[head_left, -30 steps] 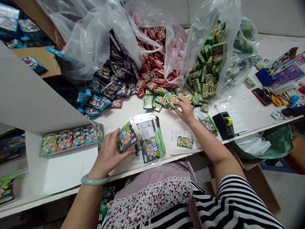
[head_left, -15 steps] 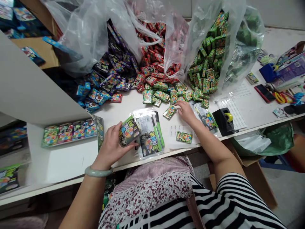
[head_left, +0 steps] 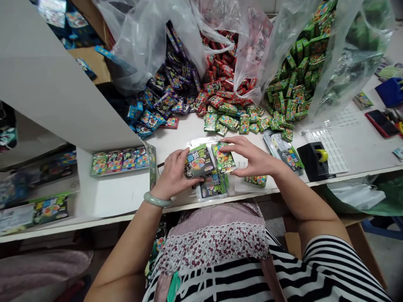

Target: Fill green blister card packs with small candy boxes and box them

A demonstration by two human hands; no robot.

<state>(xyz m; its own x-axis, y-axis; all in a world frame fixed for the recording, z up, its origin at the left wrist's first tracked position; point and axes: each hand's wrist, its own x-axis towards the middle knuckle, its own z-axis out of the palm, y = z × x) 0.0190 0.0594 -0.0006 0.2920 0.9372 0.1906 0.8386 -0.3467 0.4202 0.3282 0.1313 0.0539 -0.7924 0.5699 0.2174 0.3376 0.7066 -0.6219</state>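
Left hand (head_left: 176, 174) was gripping 1 black-and-green packet (head_left: 198, 162), right hand (head_left: 253, 157) had 1 small green box (head_left: 223, 160) pinched just beside it, kinda over the stack of flat packs (head_left: 214, 188) on the white table (head_left: 189, 128).

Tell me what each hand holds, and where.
Left hand: a black packet, by its left and lower edges. Right hand: a small green packet, by its right side.

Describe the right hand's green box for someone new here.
Over the white table, below the heap of red boxes, find the right hand. It holds the small green box, beside the black pack in the left hand. Unlike the loose green boxes, this one is held.
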